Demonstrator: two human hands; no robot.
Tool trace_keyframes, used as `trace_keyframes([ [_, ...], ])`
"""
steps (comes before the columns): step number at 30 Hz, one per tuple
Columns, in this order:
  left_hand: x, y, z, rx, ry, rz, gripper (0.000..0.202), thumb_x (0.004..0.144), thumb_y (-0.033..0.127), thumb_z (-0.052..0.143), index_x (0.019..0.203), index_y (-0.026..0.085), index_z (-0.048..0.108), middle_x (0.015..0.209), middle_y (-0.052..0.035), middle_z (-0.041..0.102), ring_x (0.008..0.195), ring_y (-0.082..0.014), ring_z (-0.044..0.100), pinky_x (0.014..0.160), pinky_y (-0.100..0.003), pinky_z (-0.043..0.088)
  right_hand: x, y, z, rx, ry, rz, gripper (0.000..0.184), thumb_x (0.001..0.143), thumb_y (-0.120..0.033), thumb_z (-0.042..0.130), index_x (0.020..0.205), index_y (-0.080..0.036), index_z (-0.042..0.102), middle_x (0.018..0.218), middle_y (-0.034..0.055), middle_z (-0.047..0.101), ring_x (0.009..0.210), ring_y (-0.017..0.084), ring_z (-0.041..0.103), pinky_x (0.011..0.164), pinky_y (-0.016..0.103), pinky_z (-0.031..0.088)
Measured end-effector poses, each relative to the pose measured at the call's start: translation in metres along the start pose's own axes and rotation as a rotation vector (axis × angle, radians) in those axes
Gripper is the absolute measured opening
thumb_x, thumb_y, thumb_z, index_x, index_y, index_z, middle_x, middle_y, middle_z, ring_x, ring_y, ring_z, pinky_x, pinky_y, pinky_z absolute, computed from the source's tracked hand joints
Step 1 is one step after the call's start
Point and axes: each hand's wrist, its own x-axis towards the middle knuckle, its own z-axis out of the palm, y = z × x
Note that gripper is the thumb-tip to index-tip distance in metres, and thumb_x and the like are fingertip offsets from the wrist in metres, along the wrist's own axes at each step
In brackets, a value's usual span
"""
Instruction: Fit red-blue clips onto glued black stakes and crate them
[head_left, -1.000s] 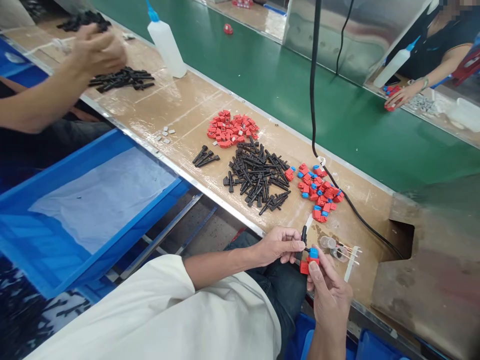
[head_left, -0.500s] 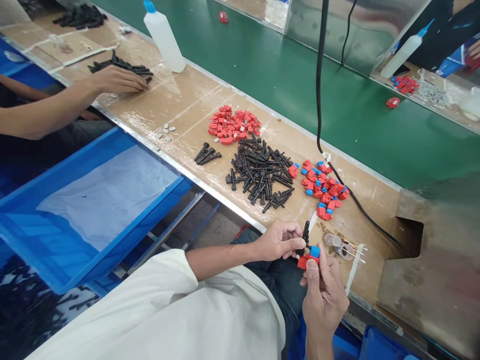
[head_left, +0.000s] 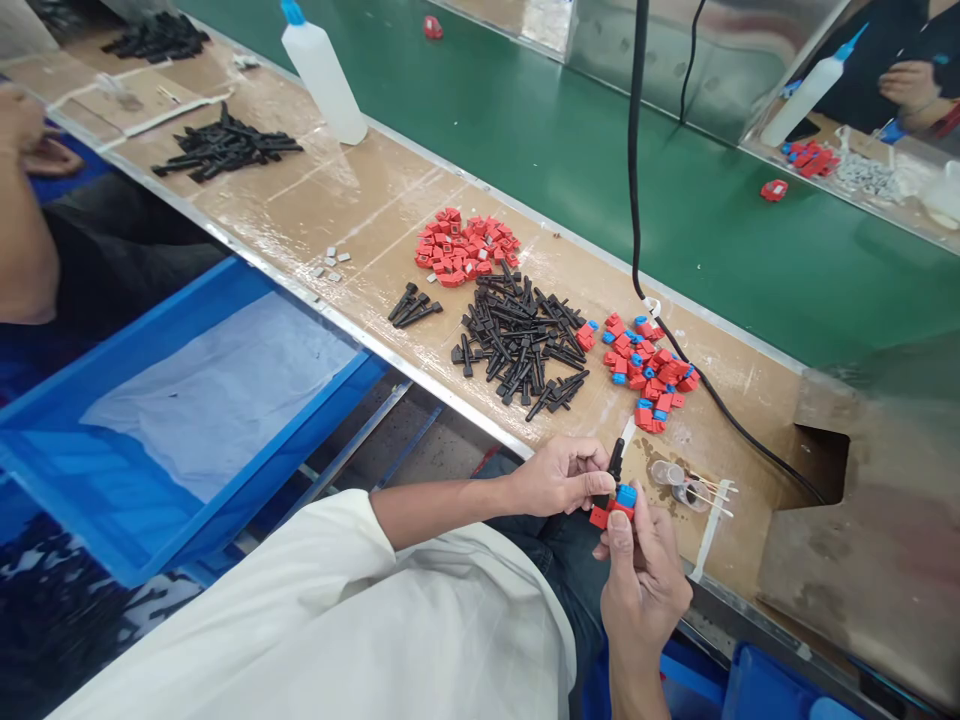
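Between thumb and fingers, my left hand pinches a black plastic stick that points upward. My right hand is closed on a red and blue plastic block, held against the lower end of the stick; whether the two are joined cannot be seen. Just beyond my hands lie a pile of black sticks and a pile of red and blue blocks. Small clear cups with cotton swabs stand to the right of my fingers.
Red pieces are heaped farther back, near small grey squares. A white bottle stands by the green belt. A black cable hangs across the bench. A blue bin and a co-worker's arm are at left.
The co-worker's hand has drawn back left from the far black pile. My hands stay together, with the block shifted slightly up and left against the stick.
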Motion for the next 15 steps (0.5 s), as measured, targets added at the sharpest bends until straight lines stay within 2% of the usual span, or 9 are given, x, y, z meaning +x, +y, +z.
trace_keyframes([
  [9,0.000,0.002,0.006,0.063,-0.002,0.019,0.053,0.074,0.067,0.072,0.075,0.019,0.049,0.055,0.0064,0.049,0.045,-0.0063,0.044,0.046,-0.020,0.034,-0.006,0.002,0.002,-0.005,0.039,-0.008,0.036,0.096,-0.027,0.061,0.131,-0.026,0.066,0.085,0.0008,0.057,0.054,0.008,0.055,0.050,0.024,0.047],
  [15,0.000,-0.009,0.004,0.180,0.022,0.139,0.049,0.084,0.064,0.064,0.075,0.017,0.049,0.057,0.0058,0.044,0.050,-0.0067,0.039,0.048,-0.021,0.029,-0.012,0.008,0.010,0.050,0.089,0.063,0.038,0.095,-0.033,0.062,0.132,-0.023,0.066,0.085,0.0019,0.057,0.056,0.010,0.055,0.050,0.026,0.050],
])
